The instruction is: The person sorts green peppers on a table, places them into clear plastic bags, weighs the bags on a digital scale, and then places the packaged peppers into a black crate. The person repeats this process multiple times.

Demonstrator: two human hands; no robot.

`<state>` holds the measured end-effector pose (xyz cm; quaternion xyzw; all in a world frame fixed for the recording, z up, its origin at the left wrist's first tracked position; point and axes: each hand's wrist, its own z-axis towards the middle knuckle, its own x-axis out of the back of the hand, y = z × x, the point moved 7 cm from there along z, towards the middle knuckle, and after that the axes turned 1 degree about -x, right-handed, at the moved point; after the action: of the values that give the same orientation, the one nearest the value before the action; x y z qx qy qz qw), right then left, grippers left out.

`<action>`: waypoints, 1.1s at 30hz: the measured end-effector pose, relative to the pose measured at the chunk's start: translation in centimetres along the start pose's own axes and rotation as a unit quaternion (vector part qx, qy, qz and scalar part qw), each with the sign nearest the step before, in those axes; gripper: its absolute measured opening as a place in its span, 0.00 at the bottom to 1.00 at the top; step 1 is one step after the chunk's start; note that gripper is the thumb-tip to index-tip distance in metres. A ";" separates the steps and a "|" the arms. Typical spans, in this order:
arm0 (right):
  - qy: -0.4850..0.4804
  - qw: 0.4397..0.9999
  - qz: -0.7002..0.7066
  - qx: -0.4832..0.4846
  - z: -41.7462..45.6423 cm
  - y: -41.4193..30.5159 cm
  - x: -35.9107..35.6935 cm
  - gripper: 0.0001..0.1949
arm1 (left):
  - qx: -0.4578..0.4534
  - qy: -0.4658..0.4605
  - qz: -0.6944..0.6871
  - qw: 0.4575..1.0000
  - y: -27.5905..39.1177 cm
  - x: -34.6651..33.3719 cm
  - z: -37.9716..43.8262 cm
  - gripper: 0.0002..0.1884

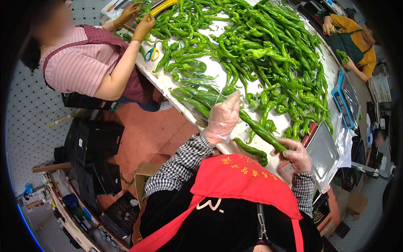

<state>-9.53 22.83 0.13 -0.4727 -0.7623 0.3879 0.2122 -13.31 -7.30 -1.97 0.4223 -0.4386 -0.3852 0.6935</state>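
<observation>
My left hand (pixel 224 116), in a clear plastic glove, is closed at the mouth of a clear plastic bag (pixel 206 82). Inside the bag lie several long green peppers (pixel 193 104). A single long, twisted green pepper (pixel 263 131) is held at its lower end by my right hand (pixel 296 153), also gloved in clear plastic. Its other end reaches up beside my left hand. On the white tabletop between my hands and my red apron rests a loose curved pepper (pixel 250 148). A large heap of green peppers (pixel 267 52) spreads across the table beyond.
A scale with a metal pan (pixel 322 154) stands at my right, a blue device (pixel 342 99) beyond it. Scissors (pixel 152 54) lie on the left edge, near a co-worker's gloved hand (pixel 144 27). Another co-worker (pixel 355 47) stands across the table. Black crates (pixel 99 138) occupy the floor at left.
</observation>
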 end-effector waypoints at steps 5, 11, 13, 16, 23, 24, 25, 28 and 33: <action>0.009 0.999 -0.030 -0.006 0.8 0.0 0.5 0.37 | -0.040 -0.038 0.039 0.998 0.9 -1.3 -1.1 0.16; -0.083 0.996 0.023 0.020 6.7 -0.4 -3.3 0.34 | -0.042 -0.072 0.027 0.996 2.0 -3.5 -2.5 0.17; -0.132 0.989 0.062 0.024 9.2 -1.2 -5.9 0.32 | -0.002 -0.098 -0.004 0.995 2.2 -3.2 -2.6 0.17; -0.178 0.979 0.095 0.035 14.2 -0.7 -8.4 0.27 | 0.041 -0.134 -0.001 0.990 2.0 -3.3 -3.1 0.17; -0.173 0.977 -0.007 0.124 16.2 -2.8 -10.8 0.28 | 0.058 -0.077 -0.035 0.995 1.0 -1.7 -1.9 0.17; -0.150 0.974 -0.086 0.148 16.4 -2.2 -10.3 0.28 | 0.072 -0.086 -0.034 0.993 0.6 -1.9 -1.9 0.18; -0.134 0.964 -0.139 0.183 16.3 -1.9 -10.0 0.28 | 0.063 -0.091 -0.024 0.994 0.5 -2.2 -1.9 0.18; -0.079 0.953 -0.173 0.235 15.4 -1.5 -9.6 0.30 | 0.071 -0.141 0.047 0.986 1.0 -2.9 -1.8 0.20; -0.072 0.962 0.244 0.097 17.4 -0.7 -8.9 0.29 | 0.008 -0.104 0.045 0.993 1.5 -3.1 -1.6 0.20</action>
<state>-17.83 7.92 -9.53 -0.5922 -0.5960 0.5328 0.1010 -12.52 -3.52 -1.86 0.3652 -0.5302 -0.3922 0.6571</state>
